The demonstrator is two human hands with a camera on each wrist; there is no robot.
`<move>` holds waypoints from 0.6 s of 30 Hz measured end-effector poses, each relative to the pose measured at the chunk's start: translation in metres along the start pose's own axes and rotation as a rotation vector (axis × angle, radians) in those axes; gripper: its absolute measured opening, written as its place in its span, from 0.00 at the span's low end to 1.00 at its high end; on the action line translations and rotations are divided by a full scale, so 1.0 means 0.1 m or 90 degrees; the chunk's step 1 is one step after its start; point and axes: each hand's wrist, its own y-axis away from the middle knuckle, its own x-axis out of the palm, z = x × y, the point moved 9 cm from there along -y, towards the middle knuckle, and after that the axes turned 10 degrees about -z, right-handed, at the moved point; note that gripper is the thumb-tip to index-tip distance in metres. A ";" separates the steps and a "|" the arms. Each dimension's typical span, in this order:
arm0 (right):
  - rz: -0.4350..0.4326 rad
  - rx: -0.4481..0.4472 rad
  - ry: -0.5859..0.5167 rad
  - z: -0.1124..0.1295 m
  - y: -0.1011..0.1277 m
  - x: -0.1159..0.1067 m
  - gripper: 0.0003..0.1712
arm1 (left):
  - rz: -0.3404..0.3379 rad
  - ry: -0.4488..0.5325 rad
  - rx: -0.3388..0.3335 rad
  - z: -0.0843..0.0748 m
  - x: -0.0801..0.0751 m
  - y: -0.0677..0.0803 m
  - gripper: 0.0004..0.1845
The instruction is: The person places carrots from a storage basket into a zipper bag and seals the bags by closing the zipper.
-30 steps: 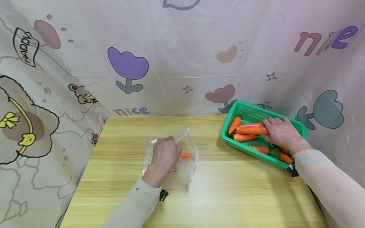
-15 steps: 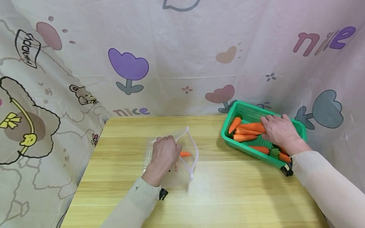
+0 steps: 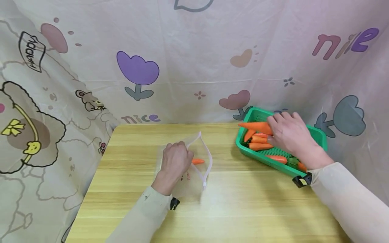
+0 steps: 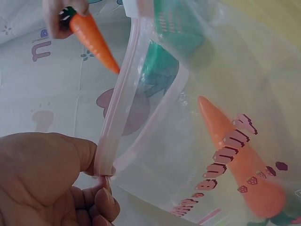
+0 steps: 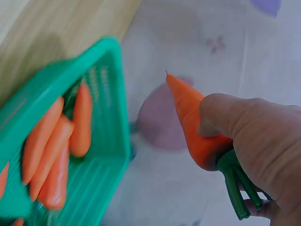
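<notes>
My right hand [image 3: 290, 133] grips an orange carrot [image 5: 195, 125] near its green stem end, its tip pointing left, above the green basket [image 3: 264, 159]. In the right wrist view the thumb presses along the carrot's side. On the left, my left hand [image 3: 176, 162] pinches the edge of a clear zip bag [image 4: 160, 183] between thumb and fingers. The bag's mouth gapes toward the right, with its pale zip strip [image 4: 120, 106] spread apart. One carrot [image 4: 235, 150] lies inside the bag, seen through printed lettering.
Several more carrots [image 5: 44, 141] lie in the basket at the table's back right. The wooden table [image 3: 243, 206] meets a patterned curtain [image 3: 188, 60] behind and at the left. A small black device [image 3: 302, 180] sits at the right cuff.
My right hand has lifted a carrot up from the others in the basket and moved slightly left with it. The left hand still holds the bag, almost unmoved.
</notes>
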 end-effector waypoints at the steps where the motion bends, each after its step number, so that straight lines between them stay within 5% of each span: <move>1: -0.018 -0.016 -0.005 0.08 -0.04 -0.05 0.22 | 0.001 -0.001 -0.001 0.00 0.00 0.00 0.15; 9: -0.081 -0.105 -0.081 0.80 -0.25 -0.27 0.19 | 0.007 0.004 -0.039 0.03 -0.01 -0.02 0.11; 18: -0.103 -0.158 -0.098 1.46 -0.38 -0.09 0.13 | 0.017 -0.038 -0.030 -0.05 -0.02 -0.02 0.11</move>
